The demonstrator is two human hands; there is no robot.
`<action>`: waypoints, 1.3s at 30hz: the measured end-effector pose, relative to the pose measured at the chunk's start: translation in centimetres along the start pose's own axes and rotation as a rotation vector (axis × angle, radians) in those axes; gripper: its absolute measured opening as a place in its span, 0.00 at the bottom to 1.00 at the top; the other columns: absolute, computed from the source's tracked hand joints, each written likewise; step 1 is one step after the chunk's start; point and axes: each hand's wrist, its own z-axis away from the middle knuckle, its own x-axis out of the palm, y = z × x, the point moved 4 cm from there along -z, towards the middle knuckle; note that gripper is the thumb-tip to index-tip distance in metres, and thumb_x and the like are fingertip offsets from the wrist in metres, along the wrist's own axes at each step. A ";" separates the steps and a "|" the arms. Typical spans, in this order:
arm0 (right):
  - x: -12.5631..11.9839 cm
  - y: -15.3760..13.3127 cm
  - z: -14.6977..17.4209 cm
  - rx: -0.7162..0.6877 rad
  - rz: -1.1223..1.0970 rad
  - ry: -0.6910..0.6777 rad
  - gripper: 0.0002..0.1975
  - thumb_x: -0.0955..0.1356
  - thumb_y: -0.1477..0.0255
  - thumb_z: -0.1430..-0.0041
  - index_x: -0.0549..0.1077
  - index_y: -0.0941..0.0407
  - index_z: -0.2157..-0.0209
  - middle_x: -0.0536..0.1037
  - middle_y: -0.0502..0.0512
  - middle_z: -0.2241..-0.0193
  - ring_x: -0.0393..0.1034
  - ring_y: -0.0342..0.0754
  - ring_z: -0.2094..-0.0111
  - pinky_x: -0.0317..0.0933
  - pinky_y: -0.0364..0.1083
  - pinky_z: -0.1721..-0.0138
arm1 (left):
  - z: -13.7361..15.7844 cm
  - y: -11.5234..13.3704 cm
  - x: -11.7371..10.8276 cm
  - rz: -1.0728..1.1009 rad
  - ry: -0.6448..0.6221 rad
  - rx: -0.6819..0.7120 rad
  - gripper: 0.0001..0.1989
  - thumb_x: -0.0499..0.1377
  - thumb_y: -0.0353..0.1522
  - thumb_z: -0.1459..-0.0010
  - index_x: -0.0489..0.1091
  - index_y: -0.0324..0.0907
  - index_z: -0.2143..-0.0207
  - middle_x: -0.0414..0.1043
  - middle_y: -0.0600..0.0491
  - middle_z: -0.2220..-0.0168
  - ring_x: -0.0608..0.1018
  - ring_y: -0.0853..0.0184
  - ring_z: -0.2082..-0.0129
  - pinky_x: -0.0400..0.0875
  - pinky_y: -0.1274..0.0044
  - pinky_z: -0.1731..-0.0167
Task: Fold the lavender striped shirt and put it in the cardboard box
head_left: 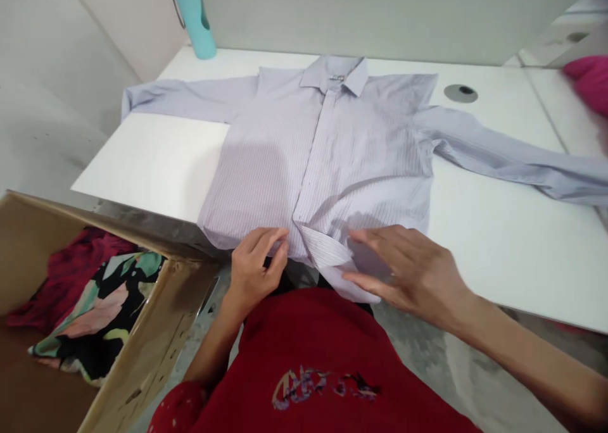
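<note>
A light lavender, finely striped button-up shirt (270,148) lies spread face up on the white table, collar at the far side and sleeves stretched out to both sides. Its bottom hem hangs over the near edge, and the front flap is folded over at the middle. My left hand (259,262) is by the hem, left of the placket, with fingers curled and a small gap between thumb and forefinger. To the right of the folded flap, my right hand (413,271) has its fingers stretched out and thumb apart, close to the cloth. Neither hand visibly grips the shirt.
The white table (513,249) has a round cable grommet (460,93) near its back. A turquoise cylindrical object (192,18) stands at the back left. At the lower left, a cardboard box (156,332) holds dark red and floral clothes. Pink cloth (589,81) is at the right edge.
</note>
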 end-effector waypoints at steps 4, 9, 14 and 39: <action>1.9 -0.6 -0.3 -0.013 -0.099 -0.138 0.08 0.67 0.59 0.33 0.77 0.44 0.63 0.82 0.54 0.64 0.76 0.56 0.63 0.70 0.58 0.62 | -0.9 -0.3 0.9 -0.067 -0.008 0.030 0.10 0.55 0.31 0.30 0.75 0.41 0.53 0.83 0.48 0.57 0.83 0.64 0.53 0.77 0.71 0.52; -0.4 -0.1 0.1 0.226 -0.309 -0.175 0.10 0.68 0.60 0.33 0.74 0.49 0.67 0.75 0.49 0.73 0.69 0.48 0.74 0.64 0.49 0.74 | -1.2 -1.0 2.2 -0.162 -0.053 0.081 0.10 0.55 0.32 0.30 0.75 0.41 0.53 0.82 0.47 0.56 0.82 0.62 0.55 0.74 0.70 0.54; -4.0 0.4 2.4 0.600 -0.459 0.080 0.12 0.76 0.56 0.43 0.78 0.48 0.68 0.77 0.51 0.73 0.70 0.50 0.76 0.61 0.48 0.80 | -1.0 -1.5 2.6 -0.134 -0.021 0.098 0.09 0.55 0.31 0.30 0.75 0.41 0.54 0.82 0.48 0.57 0.82 0.62 0.56 0.74 0.70 0.54; -3.7 -4.7 -3.9 -0.089 -0.567 -0.477 0.12 0.72 0.63 0.34 0.80 0.53 0.52 0.81 0.57 0.61 0.75 0.46 0.67 0.72 0.44 0.66 | -1.3 4.0 5.4 1.285 -0.504 -0.587 0.31 0.50 0.58 0.33 0.73 0.39 0.60 0.74 0.48 0.67 0.77 0.61 0.62 0.74 0.71 0.61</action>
